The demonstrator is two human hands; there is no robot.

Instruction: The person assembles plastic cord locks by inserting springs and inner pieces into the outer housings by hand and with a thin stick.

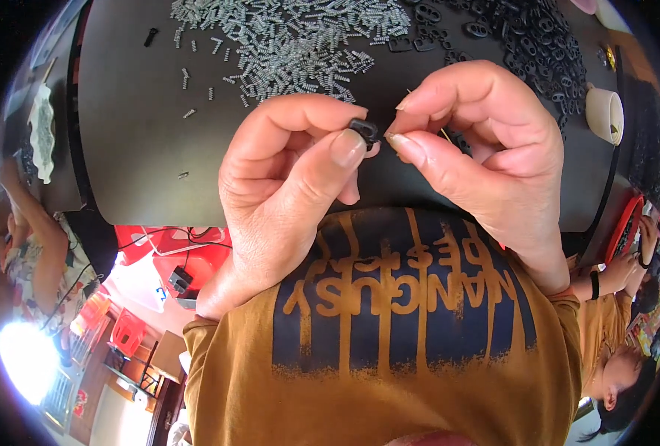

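Observation:
My left hand (274,178) pinches a small black plastic cord lock part (365,131) between thumb and forefinger, above the table's near edge. Close by on its right, my right hand (497,145) is closed, thumb and forefinger drawn together near the part. A thin yellowish stick (444,134) shows in its grip; most of it is hidden behind the fingers. Beyond my hands lies a heap of small metal springs (293,48). Farther right spreads a pile of black oval plastic pieces (545,56) with holes in them.
Loose springs (186,74) and a small black piece (151,36) lie on the dark table (137,141). A white cup (604,114) stands at the right edge. Another person's hand (626,271) is beside a red tray (624,229). Red stools (128,331) stand lower left.

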